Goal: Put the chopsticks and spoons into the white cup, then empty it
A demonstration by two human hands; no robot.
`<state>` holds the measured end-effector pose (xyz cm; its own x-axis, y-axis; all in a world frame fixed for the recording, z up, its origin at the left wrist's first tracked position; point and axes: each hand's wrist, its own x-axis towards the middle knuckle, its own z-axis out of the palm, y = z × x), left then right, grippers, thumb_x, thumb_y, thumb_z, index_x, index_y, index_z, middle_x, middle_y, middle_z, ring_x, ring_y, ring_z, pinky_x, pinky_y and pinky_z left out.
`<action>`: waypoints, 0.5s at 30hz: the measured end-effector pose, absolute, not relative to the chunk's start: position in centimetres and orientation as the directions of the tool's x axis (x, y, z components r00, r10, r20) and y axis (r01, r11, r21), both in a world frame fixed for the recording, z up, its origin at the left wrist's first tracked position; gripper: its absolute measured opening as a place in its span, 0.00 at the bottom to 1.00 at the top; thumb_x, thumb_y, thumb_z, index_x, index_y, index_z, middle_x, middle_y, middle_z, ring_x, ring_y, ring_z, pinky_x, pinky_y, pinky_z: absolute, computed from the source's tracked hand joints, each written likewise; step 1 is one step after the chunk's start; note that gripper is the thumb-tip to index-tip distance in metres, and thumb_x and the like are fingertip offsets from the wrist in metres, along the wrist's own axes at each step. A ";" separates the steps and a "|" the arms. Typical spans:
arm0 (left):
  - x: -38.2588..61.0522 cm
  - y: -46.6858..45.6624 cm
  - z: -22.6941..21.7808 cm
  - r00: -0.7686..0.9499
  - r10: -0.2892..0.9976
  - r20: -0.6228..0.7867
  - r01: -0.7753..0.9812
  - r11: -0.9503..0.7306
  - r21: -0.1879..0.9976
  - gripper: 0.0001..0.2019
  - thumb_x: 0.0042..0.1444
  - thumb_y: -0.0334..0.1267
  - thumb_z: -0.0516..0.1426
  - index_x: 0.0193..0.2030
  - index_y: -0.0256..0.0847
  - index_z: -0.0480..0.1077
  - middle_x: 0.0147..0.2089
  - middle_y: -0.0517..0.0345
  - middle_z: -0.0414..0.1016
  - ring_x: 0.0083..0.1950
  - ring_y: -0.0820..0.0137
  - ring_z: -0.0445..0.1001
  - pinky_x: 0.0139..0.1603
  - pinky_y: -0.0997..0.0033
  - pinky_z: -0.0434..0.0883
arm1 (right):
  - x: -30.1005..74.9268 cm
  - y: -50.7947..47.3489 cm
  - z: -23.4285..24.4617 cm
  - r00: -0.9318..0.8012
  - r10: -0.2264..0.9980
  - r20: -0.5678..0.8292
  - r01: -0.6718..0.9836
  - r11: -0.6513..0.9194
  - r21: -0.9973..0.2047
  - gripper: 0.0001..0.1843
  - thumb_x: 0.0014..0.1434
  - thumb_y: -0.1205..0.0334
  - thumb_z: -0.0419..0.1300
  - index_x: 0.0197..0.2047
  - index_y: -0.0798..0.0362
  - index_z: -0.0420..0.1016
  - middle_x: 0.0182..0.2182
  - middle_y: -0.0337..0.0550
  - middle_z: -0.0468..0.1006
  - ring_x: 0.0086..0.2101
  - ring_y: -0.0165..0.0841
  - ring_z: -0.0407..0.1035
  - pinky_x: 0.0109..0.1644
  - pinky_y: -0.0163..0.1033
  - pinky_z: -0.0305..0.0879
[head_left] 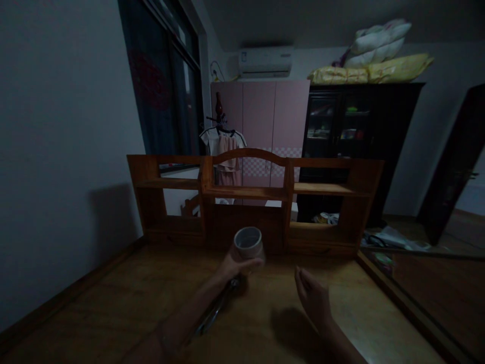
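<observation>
My left hand is wrapped round a pale, round cup, its open mouth tilted a little toward me and its inside grey. The cup is lifted above the wooden surface. Below my left wrist, long shiny metal utensils lie on the wood, partly covered by my forearm; their exact kind is too dark to make out. To the right, my right hand hovers over the surface with its fingers curled closed. Whatever it may hold is hidden inside the fingers.
A wooden shelf unit with open compartments stands along the far edge. A wall borders the left side, and a raised wooden rail runs along the right. Behind are a pink wardrobe, a dark cabinet and hanging clothes.
</observation>
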<state>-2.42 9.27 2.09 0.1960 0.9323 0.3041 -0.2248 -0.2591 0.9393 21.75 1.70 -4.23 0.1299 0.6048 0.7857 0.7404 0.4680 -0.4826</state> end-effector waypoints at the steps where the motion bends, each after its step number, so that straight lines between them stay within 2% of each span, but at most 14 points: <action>1: -0.6 8.6 2.0 0.312 0.893 0.324 -0.215 -0.266 0.940 0.40 0.29 0.36 0.74 0.54 0.39 0.67 0.53 0.44 0.74 0.55 0.55 0.72 0.59 0.57 0.66 | 22.1 1.8 -4.1 0.156 0.601 0.784 0.742 0.452 -0.495 0.20 0.67 0.55 0.52 0.25 0.56 0.67 0.18 0.33 0.56 0.18 0.24 0.50 0.24 0.32 0.46; 4: 3.2 7.3 0.9 0.433 0.853 0.290 -0.167 -0.240 0.956 0.37 0.28 0.36 0.74 0.50 0.39 0.71 0.54 0.42 0.73 0.56 0.54 0.71 0.58 0.59 0.66 | 22.8 2.2 -3.8 0.199 0.600 0.774 0.747 0.418 -0.517 0.22 0.67 0.54 0.51 0.23 0.56 0.64 0.18 0.32 0.55 0.19 0.24 0.50 0.24 0.32 0.45; 9: 5.3 8.1 -2.1 0.391 0.884 0.255 -0.143 -0.215 0.966 0.37 0.27 0.35 0.74 0.49 0.39 0.70 0.54 0.42 0.73 0.56 0.53 0.70 0.59 0.56 0.65 | 23.1 2.7 -4.0 0.192 0.612 0.767 0.750 0.412 -0.517 0.22 0.68 0.54 0.50 0.23 0.55 0.61 0.18 0.32 0.54 0.19 0.24 0.50 0.24 0.32 0.44; 15: 5.5 9.2 -3.3 0.375 0.885 0.276 -0.118 -0.249 0.961 0.43 0.29 0.36 0.74 0.55 0.39 0.63 0.55 0.40 0.71 0.58 0.53 0.69 0.61 0.55 0.63 | 22.8 2.8 -4.4 0.153 0.632 0.760 0.733 0.443 -0.516 0.22 0.67 0.55 0.50 0.23 0.55 0.62 0.18 0.32 0.56 0.19 0.24 0.51 0.25 0.32 0.45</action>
<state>5.50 9.16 -3.28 0.3752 0.8851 0.2755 -0.1178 -0.2493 0.9612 22.80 2.84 -4.44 0.1534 0.6318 0.7598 0.7332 0.4427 -0.5161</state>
